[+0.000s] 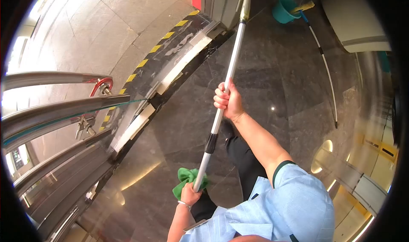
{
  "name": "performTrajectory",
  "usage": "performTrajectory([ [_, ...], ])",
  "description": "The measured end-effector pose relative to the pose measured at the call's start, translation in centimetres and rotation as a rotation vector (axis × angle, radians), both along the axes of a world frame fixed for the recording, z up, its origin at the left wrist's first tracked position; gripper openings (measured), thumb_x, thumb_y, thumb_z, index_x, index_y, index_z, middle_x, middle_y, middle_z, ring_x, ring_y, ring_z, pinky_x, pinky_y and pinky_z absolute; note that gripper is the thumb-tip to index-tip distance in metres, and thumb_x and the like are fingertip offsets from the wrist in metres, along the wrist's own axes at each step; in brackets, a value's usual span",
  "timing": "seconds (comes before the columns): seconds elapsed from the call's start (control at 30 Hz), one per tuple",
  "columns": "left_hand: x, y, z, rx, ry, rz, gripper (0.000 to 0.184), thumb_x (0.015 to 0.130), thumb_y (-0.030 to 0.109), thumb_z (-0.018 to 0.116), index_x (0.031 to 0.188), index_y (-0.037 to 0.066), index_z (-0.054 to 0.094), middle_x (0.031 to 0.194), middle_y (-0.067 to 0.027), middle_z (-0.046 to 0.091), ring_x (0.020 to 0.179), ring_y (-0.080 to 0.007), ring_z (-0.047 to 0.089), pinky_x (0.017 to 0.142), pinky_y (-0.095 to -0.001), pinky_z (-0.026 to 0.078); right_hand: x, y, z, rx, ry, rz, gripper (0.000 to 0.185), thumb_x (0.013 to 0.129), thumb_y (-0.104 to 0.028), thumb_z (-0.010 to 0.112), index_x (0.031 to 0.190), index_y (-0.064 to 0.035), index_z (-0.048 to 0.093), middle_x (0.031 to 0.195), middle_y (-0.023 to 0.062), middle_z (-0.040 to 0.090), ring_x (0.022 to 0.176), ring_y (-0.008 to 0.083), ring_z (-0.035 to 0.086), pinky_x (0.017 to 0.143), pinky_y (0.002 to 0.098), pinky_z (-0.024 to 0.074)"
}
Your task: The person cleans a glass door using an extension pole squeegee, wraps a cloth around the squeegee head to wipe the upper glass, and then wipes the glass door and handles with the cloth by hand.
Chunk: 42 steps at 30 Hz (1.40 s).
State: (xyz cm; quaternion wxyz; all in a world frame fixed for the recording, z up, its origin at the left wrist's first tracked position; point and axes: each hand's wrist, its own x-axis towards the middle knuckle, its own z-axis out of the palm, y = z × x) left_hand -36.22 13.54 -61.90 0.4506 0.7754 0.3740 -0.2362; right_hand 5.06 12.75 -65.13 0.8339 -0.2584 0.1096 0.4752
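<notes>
A silver telescopic pole (230,69) with a black collar (211,143) runs diagonally up the middle of the head view. My right hand (230,100) is closed around its upper section. Lower down, my left hand (190,195) grips the pole's bottom end, with a bunched green cloth (186,179) held against it. At the far end, a pale fitting (245,8) lies in front of the grey door frame (227,5); whatever tool it carries is cut off at the top edge.
A teal bucket (284,10) stands at the back right. Beside it, a second pole (321,54) with a yellowish fuzzy head leans down to the dark tiled floor (272,84). Steel rails (55,114) and a glass edge are on the left. Yellow-black tape (154,49) borders the threshold.
</notes>
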Motion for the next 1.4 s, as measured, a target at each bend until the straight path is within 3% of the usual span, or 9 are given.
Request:
performTrajectory([
  [0.1,-0.5,-0.2,-1.5,0.131,0.043,0.223,0.031,0.07,0.021,0.076,0.084,0.002,0.057,0.078,-0.0235,0.061,0.079,-0.0428,0.06,0.066,-0.047,0.048,-0.2,1.9,-0.6,0.01,-0.011,0.007,0.041,0.097,-0.05,0.041,0.081,-0.0121,0.047,0.057,-0.0058,0.03,0.043,0.0045,0.025,0.039,0.0212,0.0238],
  [0.17,-0.7,0.2,-3.1,0.23,-0.072,0.258,0.032,0.071,0.021,0.075,0.085,0.003,0.053,0.078,-0.022,0.061,0.075,-0.0442,0.06,0.063,-0.0483,0.048,0.0,3.9,-0.6,-0.169,-0.024,-0.088,0.037,0.097,-0.045,0.043,0.086,-0.0104,0.049,0.06,-0.0025,0.036,0.045,0.0071,0.031,0.042,0.024,0.0292],
  [0.23,-0.4,0.8,-4.0,0.35,0.015,0.341,0.033,0.072,0.022,0.074,0.087,0.003,0.052,0.079,-0.0216,0.061,0.076,-0.0439,0.06,0.064,-0.0486,0.047,1.1,5.3,-1.8,-0.294,-0.05,-0.19,0.035,0.098,-0.043,0.044,0.087,-0.0094,0.048,0.06,-0.0028,0.035,0.044,0.0075,0.031,0.041,0.0244,0.0288],
  [0.5,4.5,4.4,-4.9,0.562,-0.031,0.248,0.038,0.071,0.032,0.074,0.086,0.004,0.053,0.08,-0.0178,0.061,0.075,-0.0393,0.061,0.065,-0.0479,0.048,4.3,8.0,-5.8,-0.481,-0.185,-0.153,0.035,0.095,-0.043,0.05,0.082,-0.011,0.042,0.058,-0.0039,0.035,0.042,0.0068,0.031,0.038,0.0243,0.0279],
  [0.77,10.3,7.1,-7.5,0.515,-0.099,0.295,0.039,0.071,0.026,0.075,0.092,0.004,0.051,0.088,-0.0184,0.061,0.083,-0.0387,0.06,0.07,-0.0472,0.048,5.1,11.1,-7.2,-0.535,-0.214,-0.095,0.034,0.095,-0.041,0.052,0.082,-0.0106,0.042,0.059,-0.0038,0.034,0.044,0.0078,0.032,0.04,0.0238,0.029],
  [0.87,11.3,7.9,-7.5,0.488,0.058,0.325,0.04,0.072,0.027,0.074,0.095,0.005,0.05,0.089,-0.0171,0.063,0.083,-0.0386,0.062,0.071,-0.0474,0.049,6.0,11.4,-7.4,-0.479,-0.205,-0.079,0.034,0.095,-0.042,0.051,0.085,-0.0102,0.044,0.058,-0.0034,0.035,0.042,0.0071,0.032,0.038,0.0243,0.0287],
  [1.03,10.7,8.1,-7.7,0.452,0.076,0.354,0.039,0.073,0.026,0.073,0.099,0.007,0.052,0.09,-0.0154,0.065,0.08,-0.0389,0.063,0.069,-0.0486,0.049,9.3,12.4,-8.0,-0.35,-0.19,-0.169,0.04,0.096,-0.049,0.044,0.09,-0.0095,0.046,0.058,-0.0035,0.034,0.042,0.0072,0.031,0.037,0.0239,0.0266],
  [1.13,9.5,7.7,-8.1,0.422,0.085,0.376,0.036,0.073,0.025,0.071,0.1,0.008,0.054,0.09,-0.015,0.065,0.08,-0.0389,0.063,0.069,-0.0491,0.049,7.8,12.9,-8.1,-0.454,-0.239,-0.134,0.042,0.095,-0.052,0.044,0.08,-0.0126,0.04,0.055,-0.0045,0.031,0.039,0.0073,0.028,0.034,0.0241,0.0236],
  [1.4,1.4,6.1,-9.6,0.409,0.197,0.476,0.031,0.072,0.025,0.07,0.095,0.009,0.057,0.08,-0.0183,0.066,0.078,-0.0398,0.064,0.07,-0.0495,0.048,-2.5,13.7,-7.1,-0.527,-0.283,-0.111,0.039,0.095,-0.05,0.046,0.082,-0.0135,0.039,0.056,-0.0037,0.031,0.039,0.0076,0.029,0.034,0.0237,0.0241],
])
